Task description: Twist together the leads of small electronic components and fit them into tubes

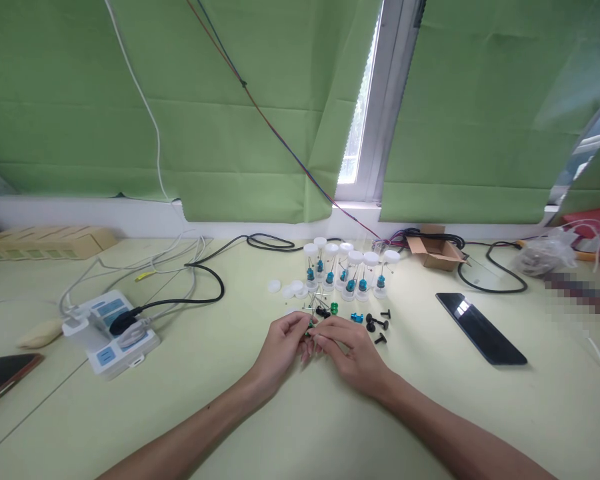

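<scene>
My left hand [279, 343] and my right hand [354, 347] meet over the table, fingers pinched together. Between the fingertips is a small green part [309, 326], mostly covered, with what looks like a thin metal pin rising from it. Just beyond my fingers lie a green spool-shaped piece [334, 309], small black pieces [323, 311] and thin metal pins [321, 296]. Right of these are a blue spool-shaped piece [357, 318] and several black flanged pieces [371, 324]. Farther back, several clear vials [351, 283] with white caps stand upright, blue pieces and pins inside.
Loose white caps [274, 286] lie left of the vials. A dark phone [481, 329] rests at right, an open cardboard box [436, 254] behind it. At left is a white power strip [123, 340] with plugs. Black cables [215, 270] run along the back.
</scene>
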`<state>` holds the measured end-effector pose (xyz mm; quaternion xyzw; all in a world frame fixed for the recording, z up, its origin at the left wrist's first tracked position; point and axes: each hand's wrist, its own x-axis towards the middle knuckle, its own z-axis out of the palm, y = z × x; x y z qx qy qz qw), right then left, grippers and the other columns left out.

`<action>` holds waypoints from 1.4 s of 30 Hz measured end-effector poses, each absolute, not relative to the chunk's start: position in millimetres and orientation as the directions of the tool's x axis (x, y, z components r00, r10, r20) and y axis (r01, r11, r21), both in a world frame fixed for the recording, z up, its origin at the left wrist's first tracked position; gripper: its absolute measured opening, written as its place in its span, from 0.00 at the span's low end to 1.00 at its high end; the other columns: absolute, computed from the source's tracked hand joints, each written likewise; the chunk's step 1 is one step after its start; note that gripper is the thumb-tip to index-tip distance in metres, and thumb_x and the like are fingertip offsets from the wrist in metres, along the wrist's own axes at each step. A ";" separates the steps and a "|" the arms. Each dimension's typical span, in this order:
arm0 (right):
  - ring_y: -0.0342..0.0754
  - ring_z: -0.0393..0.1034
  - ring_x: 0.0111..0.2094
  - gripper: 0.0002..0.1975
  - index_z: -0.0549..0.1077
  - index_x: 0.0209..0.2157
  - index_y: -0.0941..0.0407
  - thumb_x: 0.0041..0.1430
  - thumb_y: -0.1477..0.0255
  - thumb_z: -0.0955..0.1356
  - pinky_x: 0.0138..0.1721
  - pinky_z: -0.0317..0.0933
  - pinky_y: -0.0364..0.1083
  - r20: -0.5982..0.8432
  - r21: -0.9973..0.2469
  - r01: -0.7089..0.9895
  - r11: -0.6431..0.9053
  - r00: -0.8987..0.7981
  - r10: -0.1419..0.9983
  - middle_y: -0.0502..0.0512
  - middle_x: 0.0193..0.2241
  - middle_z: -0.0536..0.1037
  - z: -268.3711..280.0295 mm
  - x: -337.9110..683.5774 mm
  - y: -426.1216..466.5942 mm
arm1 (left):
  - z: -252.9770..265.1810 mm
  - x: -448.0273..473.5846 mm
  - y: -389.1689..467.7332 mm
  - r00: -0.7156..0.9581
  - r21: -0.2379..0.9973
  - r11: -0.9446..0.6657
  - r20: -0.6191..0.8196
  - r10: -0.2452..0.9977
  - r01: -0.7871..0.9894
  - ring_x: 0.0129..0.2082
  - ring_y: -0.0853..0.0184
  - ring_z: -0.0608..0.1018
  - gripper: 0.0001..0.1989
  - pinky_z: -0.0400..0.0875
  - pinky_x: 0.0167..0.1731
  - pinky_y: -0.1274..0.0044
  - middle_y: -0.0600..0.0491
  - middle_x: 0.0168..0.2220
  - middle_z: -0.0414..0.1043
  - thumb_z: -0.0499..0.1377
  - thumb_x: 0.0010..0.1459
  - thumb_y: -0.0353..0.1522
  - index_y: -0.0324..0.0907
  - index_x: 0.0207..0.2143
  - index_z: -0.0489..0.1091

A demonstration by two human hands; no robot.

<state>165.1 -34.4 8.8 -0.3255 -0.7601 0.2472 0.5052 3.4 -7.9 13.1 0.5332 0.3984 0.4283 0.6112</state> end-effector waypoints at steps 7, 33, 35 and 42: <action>0.46 0.70 0.33 0.12 0.78 0.34 0.55 0.66 0.74 0.63 0.37 0.65 0.45 0.598 -0.708 0.257 0.658 -0.278 0.752 0.53 0.30 0.75 9.5 164.5 -34.6 | 16.1 5.4 -8.9 0.315 0.998 0.017 0.002 0.949 -0.059 0.15 0.74 0.65 0.15 0.58 0.19 0.80 0.57 0.18 0.66 0.58 0.59 0.42 0.39 0.31 0.69; 0.45 0.66 0.27 0.12 0.77 0.30 0.55 0.66 0.71 0.63 0.32 0.61 0.45 0.534 -0.773 0.251 0.582 -0.239 0.811 0.51 0.22 0.72 11.9 165.2 -34.1 | 17.9 8.1 -11.9 0.310 0.999 -0.044 0.043 0.950 -0.003 0.14 0.73 0.65 0.16 0.59 0.17 0.80 0.58 0.17 0.65 0.58 0.58 0.44 0.40 0.30 0.68; 0.45 0.66 0.27 0.11 0.77 0.33 0.55 0.65 0.71 0.64 0.32 0.61 0.44 0.519 -0.796 0.227 0.561 -0.221 0.826 0.50 0.22 0.71 10.8 165.4 -33.4 | 18.9 8.2 -12.1 0.317 0.999 -0.037 0.036 0.948 -0.003 0.14 0.73 0.65 0.16 0.59 0.17 0.79 0.58 0.17 0.65 0.58 0.58 0.44 0.40 0.30 0.68; 0.43 0.64 0.23 0.11 0.79 0.35 0.55 0.64 0.69 0.65 0.27 0.61 0.43 0.494 -0.851 0.130 0.509 -0.134 0.859 0.50 0.24 0.70 9.8 166.8 -31.5 | 18.9 4.3 -10.3 0.350 0.998 -0.043 0.053 0.935 -0.036 0.18 0.71 0.69 0.12 0.65 0.21 0.77 0.55 0.21 0.70 0.59 0.59 0.39 0.38 0.37 0.71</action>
